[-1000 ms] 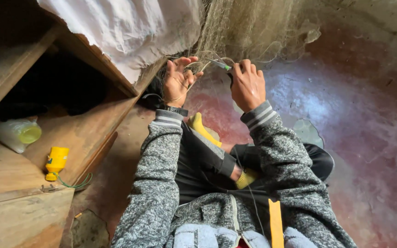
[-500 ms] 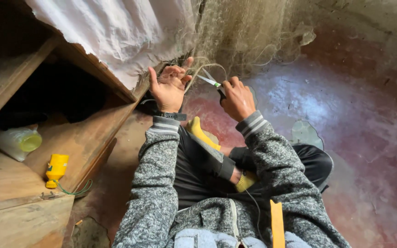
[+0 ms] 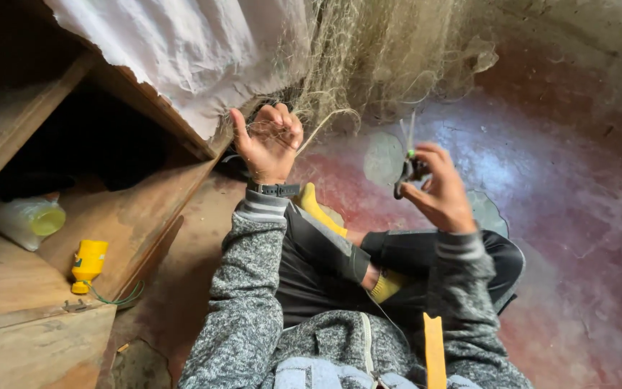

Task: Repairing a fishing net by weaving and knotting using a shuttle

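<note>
- Half a second ago the two hands were close together at the fishing net (image 3: 368, 65); now they are well apart, the right hand (image 3: 437, 191) drawn away toward the person's right and lower, the left hand (image 3: 268, 140) left up at the mesh.
- The left hand has turned: its fingers, spread open earlier, are now curled in, pinching a bunch of fine net strands, with a pale cord (image 3: 325, 122) arching away from the fingertips toward the hanging net.
- The right hand is clenched around a small pair of scissors (image 3: 406, 155) with dark handles and a green spot at the pivot; the thin blades point up, clear of the net, where before they lay toward the left hand.
- The net hangs as a tangled, straw-coloured mass against the wall, just beside a crumpled white sheet (image 3: 188, 57) that drapes over a slanted wooden board.
- A dark watch (image 3: 276, 190) sits on the left wrist, above the striped cuff of a grey speckled sleeve.
- The view has shifted slightly, so the wooden shelf (image 3: 16, 281) at the left shows more of its front.
- On the shelf: a yellow plastic spool (image 3: 88, 265), squat and bottle-shaped, standing near the edge with green twine (image 3: 120, 297) trailing from its base.
- Further back on the shelf lies a clear bottle with a yellow-green cap (image 3: 26, 220), tipped on its side; any label is too blurred to make out.
- The floor (image 3: 563, 216) is reddish, worn and shiny.
</note>
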